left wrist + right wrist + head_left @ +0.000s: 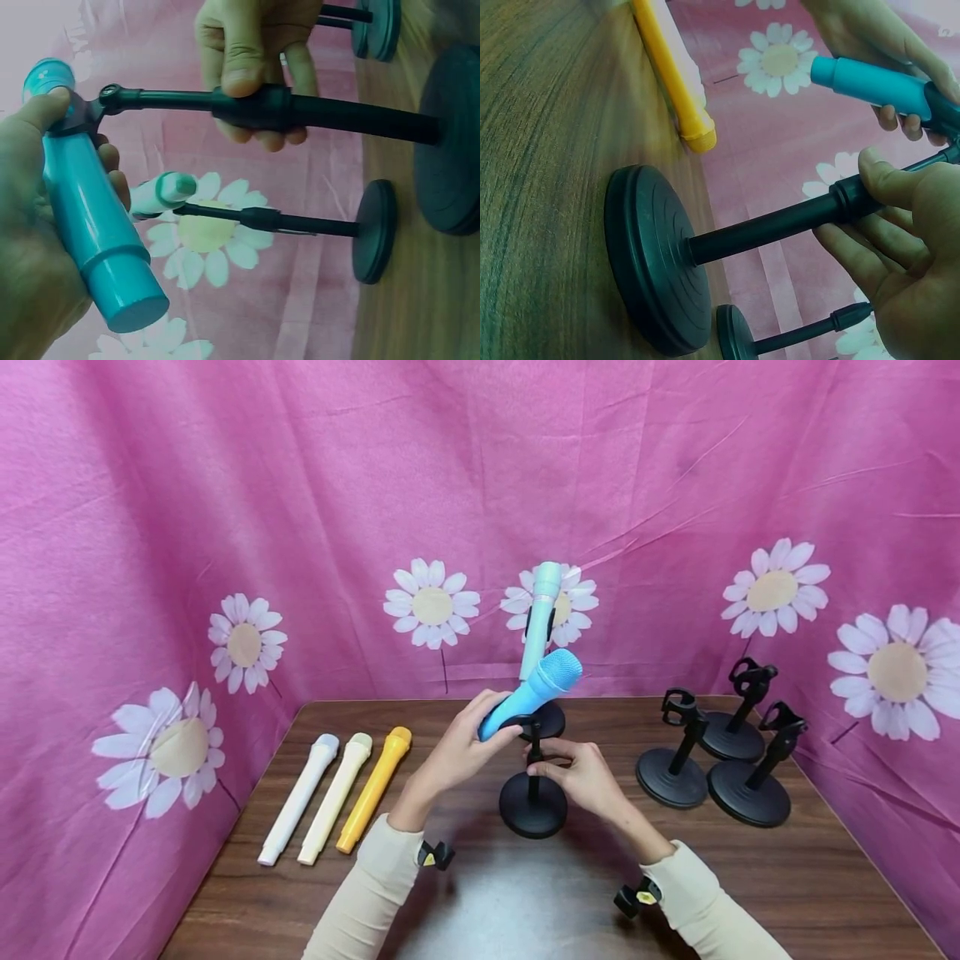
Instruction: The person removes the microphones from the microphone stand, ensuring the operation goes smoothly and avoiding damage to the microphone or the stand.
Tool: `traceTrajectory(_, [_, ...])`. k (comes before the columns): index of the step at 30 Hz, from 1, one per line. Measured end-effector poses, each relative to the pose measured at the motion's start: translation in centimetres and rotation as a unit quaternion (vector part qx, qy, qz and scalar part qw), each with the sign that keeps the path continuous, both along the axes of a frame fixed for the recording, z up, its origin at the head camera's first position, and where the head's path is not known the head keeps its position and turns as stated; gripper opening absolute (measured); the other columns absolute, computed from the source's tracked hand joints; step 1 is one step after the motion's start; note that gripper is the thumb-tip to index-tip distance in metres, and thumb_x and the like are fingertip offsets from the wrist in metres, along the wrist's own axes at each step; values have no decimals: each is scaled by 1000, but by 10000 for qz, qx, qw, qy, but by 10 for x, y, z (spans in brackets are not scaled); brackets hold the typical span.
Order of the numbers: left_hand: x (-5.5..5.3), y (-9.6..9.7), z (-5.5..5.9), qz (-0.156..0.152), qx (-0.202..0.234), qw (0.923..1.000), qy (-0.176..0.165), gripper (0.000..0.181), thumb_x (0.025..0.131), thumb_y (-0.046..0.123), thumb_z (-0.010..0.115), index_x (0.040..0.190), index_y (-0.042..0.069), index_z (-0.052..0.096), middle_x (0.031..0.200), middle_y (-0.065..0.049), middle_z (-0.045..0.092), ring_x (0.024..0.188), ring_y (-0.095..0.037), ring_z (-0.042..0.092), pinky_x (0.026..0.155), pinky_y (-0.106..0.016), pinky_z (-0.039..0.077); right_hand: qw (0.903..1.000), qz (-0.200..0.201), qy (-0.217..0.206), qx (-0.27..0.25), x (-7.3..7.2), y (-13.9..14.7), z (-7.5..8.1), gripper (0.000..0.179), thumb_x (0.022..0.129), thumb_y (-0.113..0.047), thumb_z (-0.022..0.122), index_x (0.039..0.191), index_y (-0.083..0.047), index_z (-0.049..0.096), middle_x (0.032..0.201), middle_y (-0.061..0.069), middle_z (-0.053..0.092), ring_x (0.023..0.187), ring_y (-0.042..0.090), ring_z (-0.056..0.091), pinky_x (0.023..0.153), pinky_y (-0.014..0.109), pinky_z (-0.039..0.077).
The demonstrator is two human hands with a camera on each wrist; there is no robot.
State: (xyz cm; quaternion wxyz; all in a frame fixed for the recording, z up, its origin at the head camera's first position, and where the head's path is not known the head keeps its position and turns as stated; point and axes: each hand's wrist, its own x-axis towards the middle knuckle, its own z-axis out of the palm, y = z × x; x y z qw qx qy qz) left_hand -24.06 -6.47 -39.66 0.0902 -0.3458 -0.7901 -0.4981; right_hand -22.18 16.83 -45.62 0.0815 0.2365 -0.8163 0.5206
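My left hand grips a blue microphone, its head tilted up to the right. In the left wrist view the microphone body sits in a black clip at the top of a microphone stand, with my thumb on the clip. My right hand pinches the thicker collar partway up the stand's post. The round base rests on the table. Just behind, a mint green microphone leans in the clip of another stand.
White, cream and orange microphones lie side by side on the left of the wooden table. Three black stands with bare clips, one in front, cluster on the right. A pink flowered cloth hangs around the back and sides.
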Motion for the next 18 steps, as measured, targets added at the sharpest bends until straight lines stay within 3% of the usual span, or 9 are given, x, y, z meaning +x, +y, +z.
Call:
traceTrajectory(7, [1, 5, -15, -29, 551, 9982, -251, 45, 104, 15, 70, 147, 12, 57, 121, -8, 57, 103, -19, 52, 84, -27, 45, 10000, -17, -35, -21, 0, 0, -2, 22, 91, -12, 85, 112, -20, 81, 105, -4, 82, 102, 8, 76, 87, 27, 64])
traceTrajectory(12, [2, 10, -26, 48, 943, 9954, -155, 45, 103, 11, 71, 146, 11, 57, 124, -11, 59, 105, -18, 54, 86, -27, 46, 10000, -46, -25, -29, 0, 0, -3, 23, 91, -12, 85, 112, -20, 81, 106, -1, 82, 103, 8, 76, 87, 28, 64])
traceTrajectory(18, [1, 16, -39, -114, 1585, 9870, -218, 45, 105, 20, 69, 145, 5, 55, 129, -18, 60, 110, -14, 55, 90, -24, 48, 9999, -84, -78, -23, 2, 0, -1, 21, 91, -17, 85, 112, -21, 81, 109, 4, 82, 105, 8, 76, 89, 34, 64])
